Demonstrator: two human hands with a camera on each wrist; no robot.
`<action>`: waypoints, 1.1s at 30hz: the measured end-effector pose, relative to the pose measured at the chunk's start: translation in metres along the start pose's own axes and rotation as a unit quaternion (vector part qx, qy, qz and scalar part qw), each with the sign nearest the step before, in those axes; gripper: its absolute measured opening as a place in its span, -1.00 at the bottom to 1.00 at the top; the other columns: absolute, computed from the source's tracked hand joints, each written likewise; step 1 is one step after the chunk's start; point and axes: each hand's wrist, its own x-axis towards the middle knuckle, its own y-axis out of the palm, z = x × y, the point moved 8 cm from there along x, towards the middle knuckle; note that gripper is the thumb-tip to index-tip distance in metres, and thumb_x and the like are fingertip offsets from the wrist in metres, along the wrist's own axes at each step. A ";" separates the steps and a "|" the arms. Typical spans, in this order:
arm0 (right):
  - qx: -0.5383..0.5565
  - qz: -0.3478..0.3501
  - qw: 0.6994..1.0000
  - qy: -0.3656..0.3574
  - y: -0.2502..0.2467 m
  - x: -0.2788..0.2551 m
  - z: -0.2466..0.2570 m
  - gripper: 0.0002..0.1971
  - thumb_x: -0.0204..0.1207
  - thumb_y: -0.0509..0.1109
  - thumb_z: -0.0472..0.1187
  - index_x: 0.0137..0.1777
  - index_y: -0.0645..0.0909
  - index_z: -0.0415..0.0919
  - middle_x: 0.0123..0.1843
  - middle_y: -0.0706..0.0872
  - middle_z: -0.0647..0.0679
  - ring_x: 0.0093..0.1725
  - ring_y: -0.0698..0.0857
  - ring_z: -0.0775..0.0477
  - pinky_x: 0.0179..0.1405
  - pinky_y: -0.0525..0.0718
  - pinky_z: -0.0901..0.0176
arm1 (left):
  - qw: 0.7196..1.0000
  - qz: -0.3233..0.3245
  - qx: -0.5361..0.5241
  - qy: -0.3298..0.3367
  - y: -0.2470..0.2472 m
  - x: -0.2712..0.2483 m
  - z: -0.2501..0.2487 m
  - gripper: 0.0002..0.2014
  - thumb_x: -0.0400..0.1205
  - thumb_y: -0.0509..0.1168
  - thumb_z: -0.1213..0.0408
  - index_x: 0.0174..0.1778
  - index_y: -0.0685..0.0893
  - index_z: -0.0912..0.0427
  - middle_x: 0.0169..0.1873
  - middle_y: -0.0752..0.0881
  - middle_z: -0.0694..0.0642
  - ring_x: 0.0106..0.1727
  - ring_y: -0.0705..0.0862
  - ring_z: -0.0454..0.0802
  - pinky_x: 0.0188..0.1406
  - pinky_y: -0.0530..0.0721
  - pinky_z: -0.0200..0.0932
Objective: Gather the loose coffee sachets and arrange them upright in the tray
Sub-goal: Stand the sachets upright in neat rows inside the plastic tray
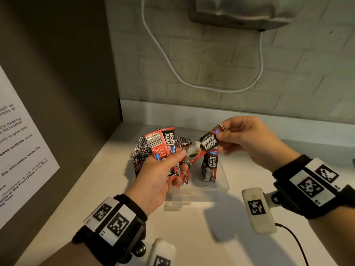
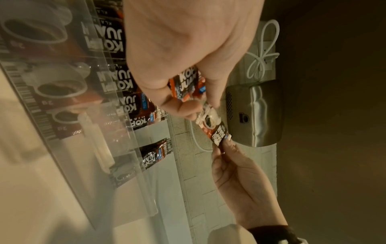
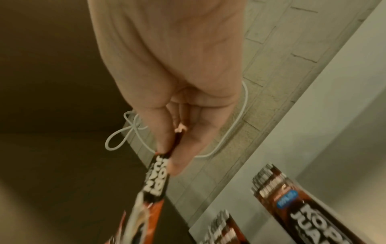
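My left hand (image 1: 153, 175) gripped a fanned bunch of sachets (image 1: 162, 144) over the clear tray (image 1: 222, 186). My right hand (image 1: 249, 139) pinched one sachet (image 1: 206, 144) by its end, tilted, its other end touching my left thumb. Another sachet (image 1: 210, 166) stood upright in the tray.

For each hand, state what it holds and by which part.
The left hand grips a bunch of sachets by their lower halves. The right hand pinches a single sachet by its top end.

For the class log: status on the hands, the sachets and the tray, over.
Left hand grips a bunch of sachets. Right hand pinches one sachet. Clear tray part filled, sachets upright. Nothing blocking.
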 end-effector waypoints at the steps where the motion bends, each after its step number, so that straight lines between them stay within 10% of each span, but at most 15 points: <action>1: -0.010 -0.028 1.000 -0.006 -0.010 0.005 0.001 -0.87 0.51 0.36 -0.52 -0.19 0.64 -0.32 -0.40 0.79 -0.14 -0.52 0.73 0.01 -0.55 0.70 0.28 | 1.000 -0.010 -0.015 -0.006 -0.002 0.000 0.000 -0.98 0.59 0.38 0.32 -0.14 0.72 0.16 -0.23 0.81 0.16 -0.35 0.71 -0.05 -0.53 0.50 -0.23; 11: -0.370 0.000 0.929 -0.001 -0.015 0.029 -0.034 -0.82 0.45 0.46 -0.48 -0.20 0.66 -0.18 -0.34 0.78 -0.18 -0.40 0.75 -0.07 -0.46 0.69 0.25 | 0.996 -0.014 -0.083 -0.025 -0.006 -0.004 0.001 -0.85 0.71 0.19 0.38 -0.01 0.68 0.25 -0.23 0.82 0.21 -0.34 0.81 0.05 -0.62 0.65 -0.24; 19: -0.386 -0.022 0.922 0.002 -0.012 0.038 -0.049 -0.83 0.37 0.51 -0.49 -0.28 0.68 -0.21 -0.47 0.69 -0.05 -0.56 0.62 0.16 -0.59 0.48 0.55 | 0.998 -0.002 -0.057 -0.031 -0.006 -0.003 0.007 -0.85 0.70 0.23 0.35 0.10 0.67 0.23 -0.11 0.84 0.21 -0.24 0.83 0.07 -0.60 0.68 -0.19; 33: -0.400 -0.045 0.915 -0.031 -0.010 0.046 -0.053 -0.88 0.42 0.47 -0.46 -0.13 0.77 -0.27 -0.42 0.60 0.15 -0.43 0.57 0.17 -0.41 0.54 0.39 | 0.998 0.041 -0.040 -0.041 -0.003 -0.001 0.012 -0.87 0.69 0.22 0.39 0.06 0.67 0.25 -0.09 0.84 0.25 -0.20 0.81 0.10 -0.47 0.71 -0.15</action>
